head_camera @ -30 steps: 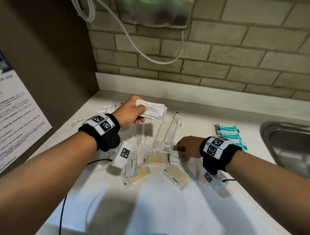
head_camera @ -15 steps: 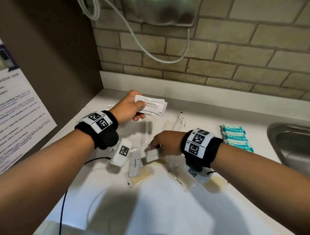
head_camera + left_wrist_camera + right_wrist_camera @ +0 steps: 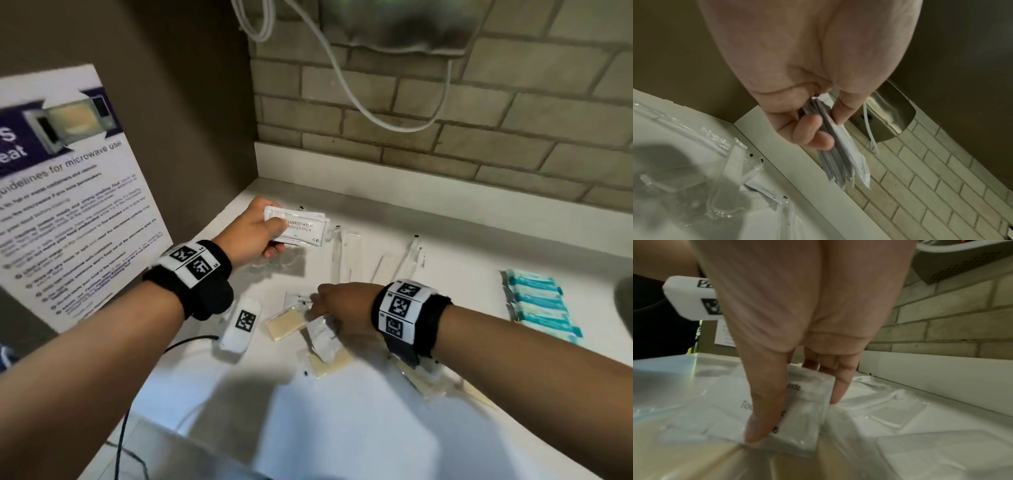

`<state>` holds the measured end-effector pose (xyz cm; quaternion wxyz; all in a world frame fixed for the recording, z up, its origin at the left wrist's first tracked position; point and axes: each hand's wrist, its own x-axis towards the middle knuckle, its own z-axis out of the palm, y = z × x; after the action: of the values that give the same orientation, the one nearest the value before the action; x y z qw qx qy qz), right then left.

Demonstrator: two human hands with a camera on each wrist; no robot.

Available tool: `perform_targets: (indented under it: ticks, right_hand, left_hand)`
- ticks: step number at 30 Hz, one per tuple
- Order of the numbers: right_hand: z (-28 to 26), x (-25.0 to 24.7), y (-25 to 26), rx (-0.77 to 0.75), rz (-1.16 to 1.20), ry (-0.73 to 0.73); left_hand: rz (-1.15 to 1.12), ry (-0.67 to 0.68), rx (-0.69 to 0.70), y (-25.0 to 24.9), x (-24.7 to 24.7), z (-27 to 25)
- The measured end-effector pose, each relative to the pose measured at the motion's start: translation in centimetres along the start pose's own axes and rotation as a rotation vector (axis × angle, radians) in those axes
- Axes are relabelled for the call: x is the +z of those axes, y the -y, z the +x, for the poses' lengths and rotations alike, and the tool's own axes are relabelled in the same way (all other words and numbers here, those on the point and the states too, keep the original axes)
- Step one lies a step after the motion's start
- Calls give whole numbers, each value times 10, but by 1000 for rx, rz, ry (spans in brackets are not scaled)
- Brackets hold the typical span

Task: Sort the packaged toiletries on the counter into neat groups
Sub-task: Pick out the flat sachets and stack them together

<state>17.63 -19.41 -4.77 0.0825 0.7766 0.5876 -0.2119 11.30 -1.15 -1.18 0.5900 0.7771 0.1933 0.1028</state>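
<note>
Mostly white counter [image 3: 342,428] w/ brick wall [image 3: 479,137] behind.

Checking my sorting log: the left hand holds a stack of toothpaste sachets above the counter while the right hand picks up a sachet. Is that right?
Not quite: the head view reads "shampoo with conditioner" on the stack in the left hand. The rest holds; the toothpaste sachet is in the right hand.

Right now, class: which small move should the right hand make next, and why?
Probably lift the toothpaste sachet: the right hand pinches it low on the counter, while the left hand holds a stack of shampoo sachets.
</note>
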Motion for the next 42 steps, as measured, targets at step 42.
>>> perform_targets:
  ticks: [42]
  right_hand:
    - [-138, 37, -106, 634, 203, 77]
  left_hand:
    - [-43, 326, 85, -52, 155, 21]
